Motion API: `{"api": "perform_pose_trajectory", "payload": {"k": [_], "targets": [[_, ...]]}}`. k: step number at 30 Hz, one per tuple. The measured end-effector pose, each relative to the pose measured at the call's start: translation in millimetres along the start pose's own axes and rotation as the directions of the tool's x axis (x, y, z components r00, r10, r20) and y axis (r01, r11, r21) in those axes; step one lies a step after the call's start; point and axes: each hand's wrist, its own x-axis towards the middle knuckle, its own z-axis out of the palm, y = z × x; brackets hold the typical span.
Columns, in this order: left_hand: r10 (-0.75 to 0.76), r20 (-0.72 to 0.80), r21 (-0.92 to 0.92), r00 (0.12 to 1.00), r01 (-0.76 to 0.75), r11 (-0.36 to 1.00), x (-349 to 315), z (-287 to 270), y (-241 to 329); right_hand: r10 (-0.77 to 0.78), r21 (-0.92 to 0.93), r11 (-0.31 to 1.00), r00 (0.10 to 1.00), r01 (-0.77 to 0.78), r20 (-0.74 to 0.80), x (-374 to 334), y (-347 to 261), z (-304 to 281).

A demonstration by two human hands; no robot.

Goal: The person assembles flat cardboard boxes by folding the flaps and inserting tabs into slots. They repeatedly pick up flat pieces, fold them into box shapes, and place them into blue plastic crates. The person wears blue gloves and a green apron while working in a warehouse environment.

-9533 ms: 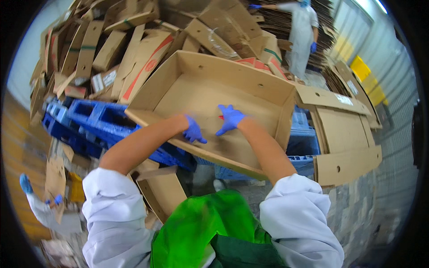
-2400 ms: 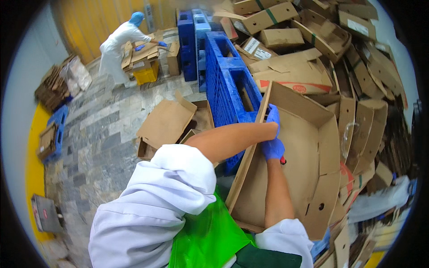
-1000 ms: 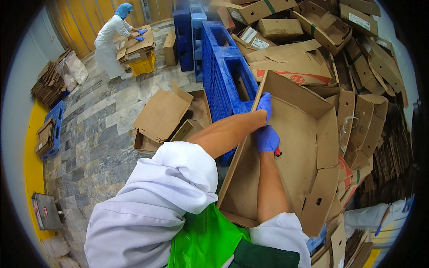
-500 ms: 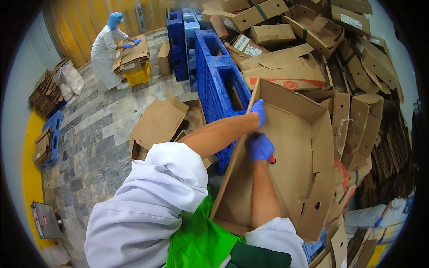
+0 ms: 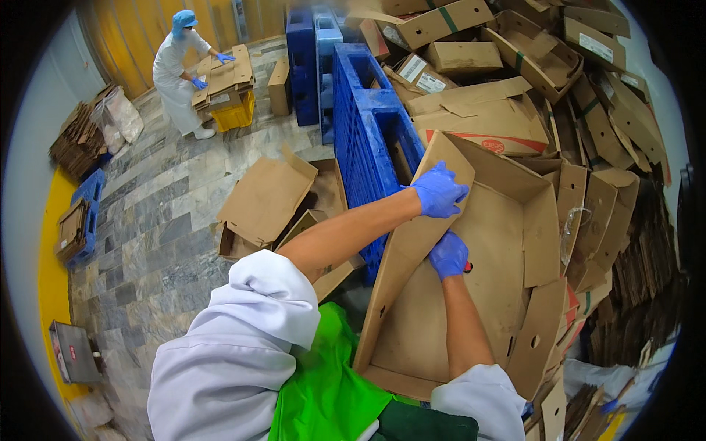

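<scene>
I'm seeing a red oval print (image 5: 493, 145) on one carton (image 5: 478, 110) and white labels (image 5: 412, 68). The open box (image 5: 493, 228) is sitting underneath: my left grip (image 5: 440, 191) is lying over its wall (image 5: 404, 253), can't tell if it's pinching; my right grip (image 5: 448, 256) is clutching a red tool (image 5: 468, 267) inside. That wall's leaning inward more than before.

The wearer's hands number two: one left hand (image 5: 441, 191) and one right hand (image 5: 449, 255). One open cardboard tray (image 5: 493, 228) is at the hands. One red tool (image 5: 468, 267), partly hidden, is in the right hand. Three upright blue pallets (image 5: 353, 121) are visible; one further flat pallet (image 5: 91, 213) is at the left. One yellow crate (image 5: 239, 116), one grey box (image 5: 77, 353) and one co-worker (image 5: 170, 66) are present. Heaped cardboard boxes (image 5: 467, 59) exceed ten; overlap prevents an exact count.
</scene>
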Motion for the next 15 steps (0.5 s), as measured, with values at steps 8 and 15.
{"api": "perform_pose_trajectory", "payload": {"k": [8,15], "targets": [[-0.372,-0.281,-0.722,0.885,0.061,0.689,-5.9,-65.0,-10.8,0.044,0.479,0.877,0.985,0.042,-0.166,2.8,82.4,67.4],[-0.77,-0.3,-0.943,0.563,-0.295,0.152,-85.0,4.6,-114.6,-0.018,-0.08,0.997,0.996,0.012,-0.083,1.8,3.0,-5.2]]}}
